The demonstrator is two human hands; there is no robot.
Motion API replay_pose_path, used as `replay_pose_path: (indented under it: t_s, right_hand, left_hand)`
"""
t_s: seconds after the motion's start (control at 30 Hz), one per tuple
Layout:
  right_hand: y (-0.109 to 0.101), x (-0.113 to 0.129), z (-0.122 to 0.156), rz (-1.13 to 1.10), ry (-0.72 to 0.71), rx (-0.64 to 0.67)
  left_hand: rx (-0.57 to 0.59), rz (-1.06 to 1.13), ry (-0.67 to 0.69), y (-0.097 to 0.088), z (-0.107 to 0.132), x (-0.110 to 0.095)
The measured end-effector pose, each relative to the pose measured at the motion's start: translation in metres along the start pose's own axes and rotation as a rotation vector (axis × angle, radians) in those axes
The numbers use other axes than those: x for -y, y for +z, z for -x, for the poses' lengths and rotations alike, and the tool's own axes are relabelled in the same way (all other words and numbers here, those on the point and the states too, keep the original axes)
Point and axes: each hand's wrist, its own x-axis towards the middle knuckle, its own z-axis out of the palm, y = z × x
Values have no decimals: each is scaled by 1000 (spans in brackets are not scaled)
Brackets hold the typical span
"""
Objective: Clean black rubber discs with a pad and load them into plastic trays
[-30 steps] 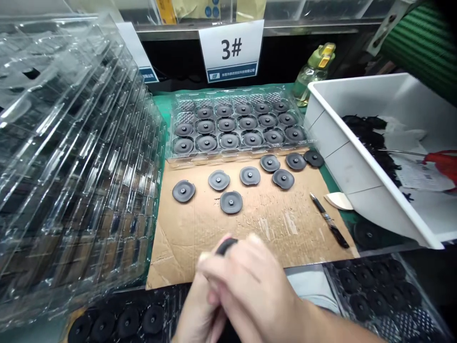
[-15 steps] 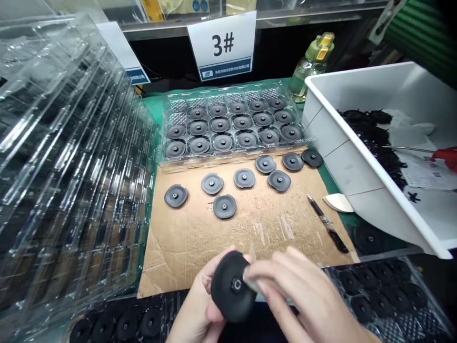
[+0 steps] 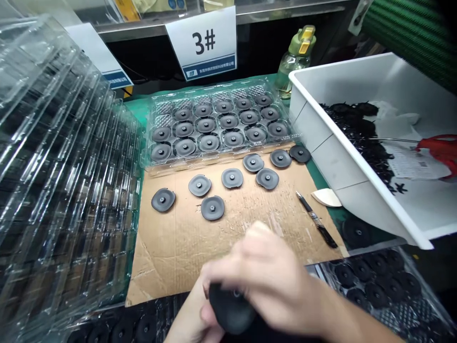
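Note:
Low in front of me, a black round disc with a small raised hub is gripped at its edge by my left hand, thumb along its near side. Across the disc's upper part lies my right hand, blurred by motion, its fingers curled; what they pinch is hidden. Beyond both hands, a cardboard sheet carries several loose discs like it, among them one nearest disc. A clear plastic tray behind the cardboard holds many such discs in its pockets.
Tall stacked clear trays stand at left. On the right are a white bin with black parts and a red-handled tool, a pen, a pale wedge-shaped piece and a water bottle. Another disc-filled tray lies lower right.
My right hand has moved up and left across the disc, covering its upper part. My left hand still holds the disc. The whole view has shifted slightly.

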Motion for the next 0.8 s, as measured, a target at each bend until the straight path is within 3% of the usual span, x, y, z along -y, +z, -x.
replay_pose_path:
  t_s: [0.1,0.17,0.27,0.37,0.5,0.6,0.67,0.77,0.8]
  right_hand:
    - [0,-26,18,-29,414,-125]
    - [9,-43,41,12,556,-112]
    - [33,-59,80,61,522,-2]
    - [41,-58,93,82,497,-2]
    - [20,-23,61,47,509,-237]
    - [11,18,35,87,197,-331]
    - [13,37,28,77,48,-258]
    - [20,49,25,-2,106,-31]
    - [21,49,25,8,131,-8]
  left_hand:
    - [135,139,-90,13,-4,-7]
    - [213,224,-115,18,-5,-11]
    - [189,244,-124,18,-5,-11]
    - [126,236,-140,16,-4,-8]
    - [74,191,-48,19,-2,2]
    - [9,126,39,20,3,10]
    - [-38,104,57,19,7,14]
    - [-105,103,96,19,13,17]
    - [-115,98,111,20,14,17]
